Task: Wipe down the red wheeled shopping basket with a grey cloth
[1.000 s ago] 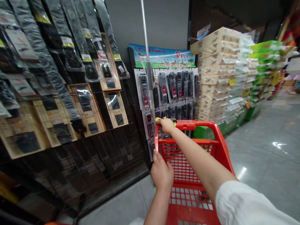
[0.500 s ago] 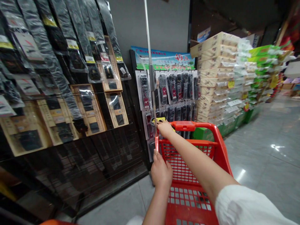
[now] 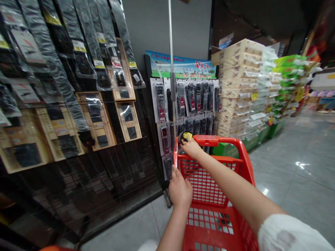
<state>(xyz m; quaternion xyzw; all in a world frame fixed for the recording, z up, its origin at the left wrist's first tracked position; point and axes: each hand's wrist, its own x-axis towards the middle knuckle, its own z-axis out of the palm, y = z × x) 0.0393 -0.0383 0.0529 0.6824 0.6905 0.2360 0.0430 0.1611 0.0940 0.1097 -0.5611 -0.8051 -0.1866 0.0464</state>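
Observation:
A red shopping cart (image 3: 206, 140) with a grid basket stands before me. My left hand (image 3: 180, 190) is closed around the left side of its frame, with the fingertips near the upper corner. Farther up, my right hand (image 3: 192, 147) grips a rounded black-and-yellow item (image 3: 187, 136) just above the cart's front left corner; its kind is not clear, and my fingers hide part of it. A thin metal pole (image 3: 171, 42) with a grey sleeve rises from that same corner, close beside both hands.
On the left, a dark rack holds plastic-wrapped belts (image 3: 86, 38) and wooden gift boxes (image 3: 129, 122). Ahead hangs a display of carded belts (image 3: 180, 99) under a blue price sign (image 3: 183, 66). Stacked cream boxes (image 3: 235, 94) and green boxes (image 3: 288, 76) line the right, beside the grey tiled floor (image 3: 295, 160).
My right hand has shifted slightly right and down, away from the pole, with the black-and-yellow item turned more into view. The pole leans less. My left hand stays on the cart.

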